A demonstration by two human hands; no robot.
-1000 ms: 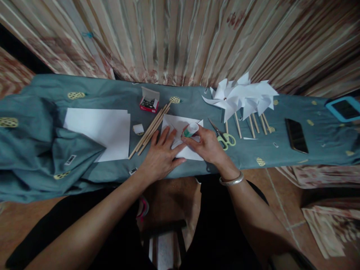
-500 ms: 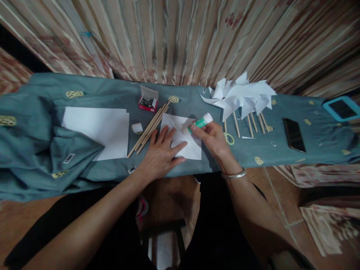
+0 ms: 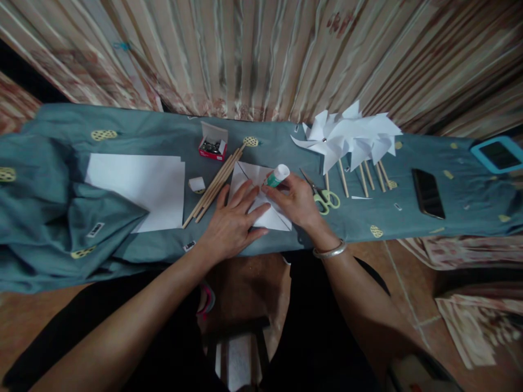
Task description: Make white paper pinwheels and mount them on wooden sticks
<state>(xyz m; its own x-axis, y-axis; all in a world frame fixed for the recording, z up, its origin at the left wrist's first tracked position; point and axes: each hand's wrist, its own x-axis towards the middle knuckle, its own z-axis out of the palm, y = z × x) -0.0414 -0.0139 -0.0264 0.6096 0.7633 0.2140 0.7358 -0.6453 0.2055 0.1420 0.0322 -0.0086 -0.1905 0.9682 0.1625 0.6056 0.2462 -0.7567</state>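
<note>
paper (image 3: pixel 272 219) under left fingers (image 3: pixel 247 202); glue stick (image 3: pixel 279 174) between right fingers (image 3: pixel 279 198)

Smooth, matt white paper is seen in the square (image 3: pixel 274 219), the sheets (image 3: pixel 163 190) and the pinwheels (image 3: pixel 347 136). The glue stick (image 3: pixel 278 175) is cased in smooth plastic. Plain, matt wood is shown by the sticks (image 3: pixel 214 188). The table is covered in soft, creased matt cloth (image 3: pixel 159 136). Card is suggested by the box (image 3: pixel 212 155), filled with shiny metal pieces (image 3: pixel 212 146). The scissors (image 3: pixel 327 201) are fitted with plastic handles. A glossy, dark face is presented by the phone (image 3: pixel 427 193), polished metal by the bangle (image 3: pixel 330 251).
</note>
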